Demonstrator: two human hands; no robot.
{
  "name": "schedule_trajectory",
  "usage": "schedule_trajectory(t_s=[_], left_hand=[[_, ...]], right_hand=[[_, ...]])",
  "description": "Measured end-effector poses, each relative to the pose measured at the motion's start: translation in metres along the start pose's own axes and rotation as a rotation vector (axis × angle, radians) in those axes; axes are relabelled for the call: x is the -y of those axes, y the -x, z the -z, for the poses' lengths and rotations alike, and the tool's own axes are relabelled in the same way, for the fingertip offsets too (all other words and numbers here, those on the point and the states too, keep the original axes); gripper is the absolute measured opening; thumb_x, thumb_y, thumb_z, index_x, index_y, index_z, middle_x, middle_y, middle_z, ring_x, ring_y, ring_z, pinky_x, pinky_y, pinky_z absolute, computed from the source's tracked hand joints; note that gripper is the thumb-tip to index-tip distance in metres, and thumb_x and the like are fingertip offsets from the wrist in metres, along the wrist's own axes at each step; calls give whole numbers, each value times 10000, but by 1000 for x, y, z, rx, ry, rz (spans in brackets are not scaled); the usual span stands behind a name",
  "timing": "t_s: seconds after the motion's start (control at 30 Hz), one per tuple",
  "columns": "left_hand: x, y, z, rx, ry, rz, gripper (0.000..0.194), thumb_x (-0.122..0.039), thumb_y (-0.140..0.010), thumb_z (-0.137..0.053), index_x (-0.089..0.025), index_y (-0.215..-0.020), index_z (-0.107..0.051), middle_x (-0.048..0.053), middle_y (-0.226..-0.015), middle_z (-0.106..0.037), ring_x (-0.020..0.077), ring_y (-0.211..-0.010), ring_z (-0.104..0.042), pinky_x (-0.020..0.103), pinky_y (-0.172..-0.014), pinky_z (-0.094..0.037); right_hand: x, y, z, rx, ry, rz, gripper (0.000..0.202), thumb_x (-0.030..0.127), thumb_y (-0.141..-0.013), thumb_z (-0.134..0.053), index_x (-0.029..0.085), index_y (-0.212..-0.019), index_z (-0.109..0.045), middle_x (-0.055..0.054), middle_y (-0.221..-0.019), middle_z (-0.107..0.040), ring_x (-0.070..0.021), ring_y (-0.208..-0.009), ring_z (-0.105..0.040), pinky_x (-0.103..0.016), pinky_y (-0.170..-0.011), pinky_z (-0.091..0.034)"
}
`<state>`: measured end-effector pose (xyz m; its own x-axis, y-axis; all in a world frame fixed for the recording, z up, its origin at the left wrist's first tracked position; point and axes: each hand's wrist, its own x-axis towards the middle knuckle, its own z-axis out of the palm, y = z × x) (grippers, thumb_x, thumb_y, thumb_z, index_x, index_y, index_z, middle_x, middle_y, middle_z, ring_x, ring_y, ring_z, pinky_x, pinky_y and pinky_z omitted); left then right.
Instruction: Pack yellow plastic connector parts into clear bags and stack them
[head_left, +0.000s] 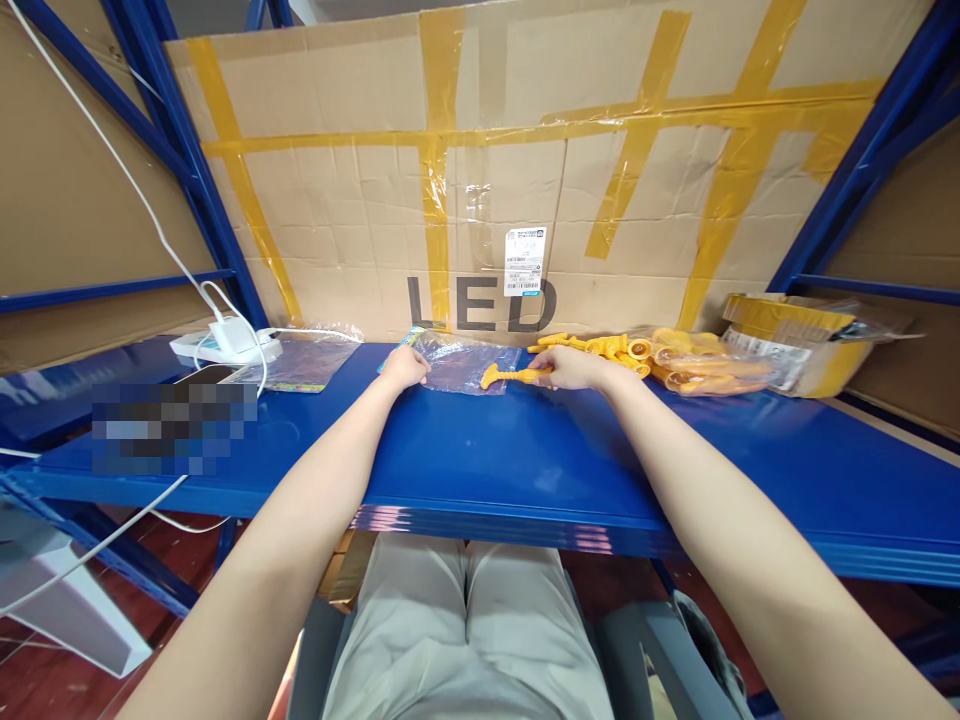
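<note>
My left hand (406,369) is closed at the left edge of a clear plastic bag (461,362), which lies flat on the blue shelf and has a coloured strip at its upper left. In my right hand (568,368) is a yellow hammer-shaped plastic piece (517,375), gripped by its handle end. Its head points left and lies over the bag's lower right part. Just behind my right hand is a pile of similar yellow plastic pieces (596,345). Right of that pile lie clear bags of yellow tube-like parts (705,362).
At the left are a white power strip (240,340) with cables, another clear bag (307,362) and a blurred-out dark object (176,415). An opened cardboard box (795,340) stands at the right. A large taped cardboard sheet (337,220) closes off the back of the blue shelf (480,460).
</note>
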<state>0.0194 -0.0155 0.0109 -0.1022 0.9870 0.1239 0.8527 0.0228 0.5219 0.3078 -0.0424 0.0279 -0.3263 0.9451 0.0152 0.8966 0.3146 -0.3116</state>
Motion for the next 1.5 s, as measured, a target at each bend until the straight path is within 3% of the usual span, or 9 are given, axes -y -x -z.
schedule_trajectory(t_s=[0.13, 0.27, 0.37, 0.43, 0.57, 0.7, 0.9, 1.1, 1.5], left_hand=[[-2, 1, -2, -8, -69, -75, 318, -17, -601, -560, -219, -765, -741, 5, -774, -755, 207, -899, -700, 241, -741, -538], [-9, 7, -8, 30, -119, -275, 341, -82, -662, -565, -216, -906, -761, 1, -840, -761, 188, -887, -699, 220, -778, -520], [-20, 17, -12, 81, -124, -441, 264, -271, -791, -557, -199, -947, -758, 23, -872, -759, 188, -820, -691, 242, -754, -511], [-28, 25, -14, 112, -154, -495, 368, -465, -851, -507, -191, -848, -753, 44, -799, -744, 202, -735, -677, 270, -681, -497], [-36, 33, -18, 53, -237, -468, 533, -656, -827, -471, -179, -759, -698, 82, -794, -726, 234, -742, -673, 289, -626, -464], [-38, 34, -20, -28, -274, -426, 458, -620, -808, -525, -183, -824, -662, 91, -889, -729, 260, -836, -680, 295, -648, -467], [-40, 36, -19, -17, -301, -420, 201, -388, -814, -572, -197, -804, -636, 68, -876, -717, 241, -840, -676, 300, -698, -487], [-41, 33, -26, -50, -319, -529, 67, -204, -766, -578, -187, -719, -623, 71, -950, -674, 205, -892, -648, 285, -774, -496], [-47, 38, -28, -56, -286, -551, 80, -198, -798, -552, -181, -722, -570, 77, -945, -637, 211, -866, -634, 309, -749, -481]], right_hand=[[3, -4, -10, -72, -51, 44, 221, 316, -772, -699, 185, -948, -723, -37, -779, -708, -167, -701, -632, -245, -630, -464], [7, -5, -15, -144, -116, 84, 232, 337, -773, -706, 181, -945, -721, -33, -795, -711, -156, -704, -627, -232, -626, -462], [13, -4, -16, -195, -146, 90, 223, 343, -772, -706, 175, -918, -723, -29, -808, -710, -144, -696, -615, -227, -626, -451], [17, -3, -16, -225, -153, 85, 217, 329, -771, -700, 167, -914, -722, -29, -802, -703, -139, -683, -600, -229, -619, -439], [22, -4, -20, -258, -170, 95, 257, 336, -776, -676, 148, -946, -718, -25, -780, -680, -130, -663, -573, -234, -614, -424], [23, -8, -25, -273, -177, 122, 262, 351, -763, -675, 148, -925, -716, -12, -760, -663, -129, -660, -559, -242, -633, -419], [27, -9, -28, -259, -176, 116, 205, 298, -748, -684, 158, -895, -712, -11, -755, -671, -128, -644, -560, -233, -597, -410], [33, -5, -29, -188, -207, 123, 244, 193, -671, -717, 166, -913, -716, 6, -738, -679, -119, -620, -562, -212, -578, -423], [35, -6, -31, -234, -212, 145, 261, 265, -708, -674, 147, -927, -752, 17, -636, -628, -116, -569, -519, -230, -564, -411]])
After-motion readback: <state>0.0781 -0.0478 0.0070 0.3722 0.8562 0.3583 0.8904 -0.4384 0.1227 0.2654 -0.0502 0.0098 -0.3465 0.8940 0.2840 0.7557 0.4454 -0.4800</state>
